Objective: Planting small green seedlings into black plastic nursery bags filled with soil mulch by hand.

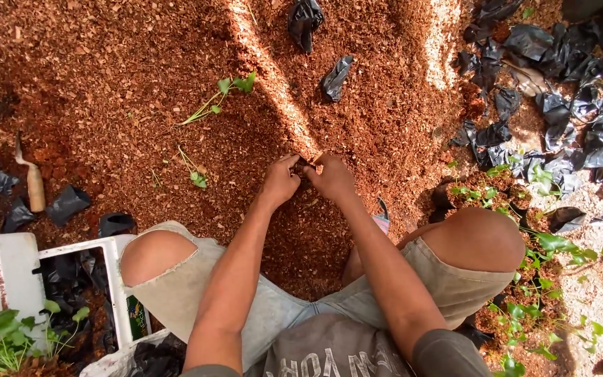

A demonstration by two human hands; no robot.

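I sit with knees apart over a wide heap of reddish-brown coco husk (141, 84). My left hand (280, 181) and my right hand (331, 177) meet in front of me, fingers curled and pressed down into the husk. Something small and dark shows between the fingertips; I cannot tell what it is. Two green seedling cuttings lie loose on the husk, one (219, 98) farther off to the left, a smaller one (194, 174) nearer my left hand.
Crumpled black plastic grow bags (553, 105) pile up at the right; two more (336, 77) lie on the husk ahead. Filled bags with small green plants (525, 244) stand by my right knee. A white crate (15, 279) with plants sits at my left. A wooden-handled tool (34, 185) lies left.
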